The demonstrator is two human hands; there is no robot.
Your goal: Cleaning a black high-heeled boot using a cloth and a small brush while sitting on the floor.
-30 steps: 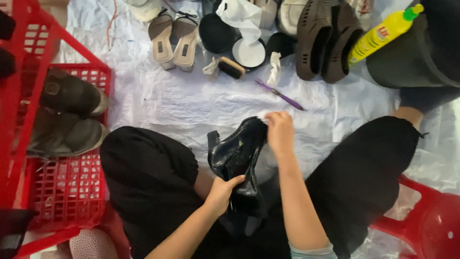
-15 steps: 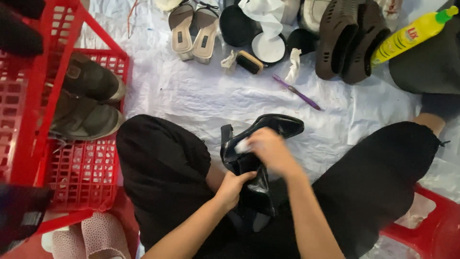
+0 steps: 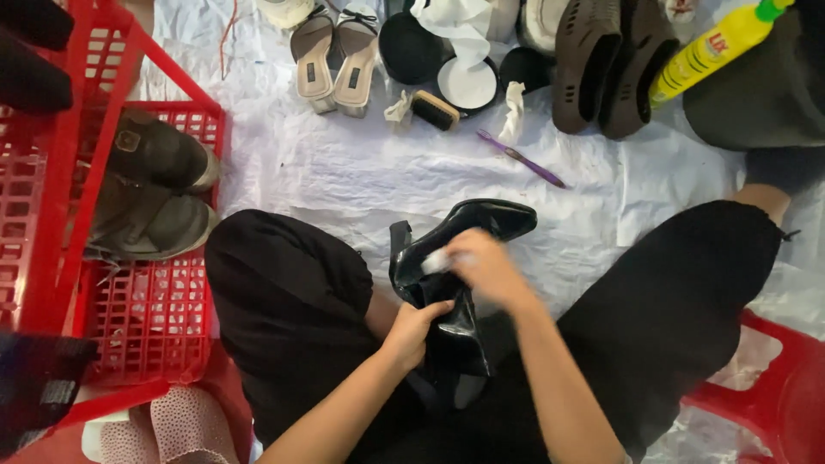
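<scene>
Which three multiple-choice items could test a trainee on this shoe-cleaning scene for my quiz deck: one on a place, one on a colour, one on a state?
1. Where do the two dark brown shoes lie?
A. in the red crate
B. on the person's lap
C. beside the yellow bottle

2. What colour is the toothbrush on the white plastic sheet?
A. green
B. purple
C. orange

3. How is the glossy black boot handled?
A. lying untouched on the sheet
B. gripped by the left hand, with the right hand on it
C. hanging from the crate

Key: 1 A, both sit on the crate's grid. 2 B, its handle is purple. 3 B, the left hand clasps the boot's shaft, the right presses something white to it.
</scene>
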